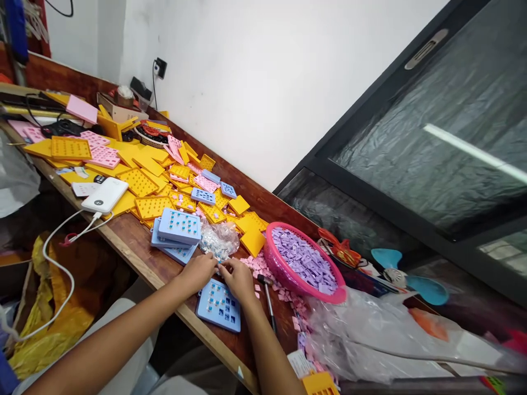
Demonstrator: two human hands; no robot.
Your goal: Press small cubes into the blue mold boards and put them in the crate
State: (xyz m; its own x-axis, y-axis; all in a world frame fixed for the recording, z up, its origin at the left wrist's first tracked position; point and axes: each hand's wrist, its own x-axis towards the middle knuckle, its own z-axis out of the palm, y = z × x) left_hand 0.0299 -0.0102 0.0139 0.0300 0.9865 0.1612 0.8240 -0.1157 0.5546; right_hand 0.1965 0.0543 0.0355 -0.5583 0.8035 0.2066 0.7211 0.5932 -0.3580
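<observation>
My left hand (201,271) and my right hand (239,278) meet fingertip to fingertip, pinched closed. They are just above a blue tray (219,306) with rows of square holes. Small blue-and-white pieces sit in part of that tray; other holes show dark. What lies between my fingers is too small to make out. Right behind them, a clear plastic bag (220,238) holds many small blue-and-white pieces. To the left, a stack of blue trays (179,225) carries similar pieces on its top.
Yellow trays (152,207) and pink plates cover the table's left and back. A pink basket (269,258) full of purple tiles stands right, with loose pink tiles and a black-headed hammer (269,302) before it. A white power bank (105,195) trails cables over the front edge.
</observation>
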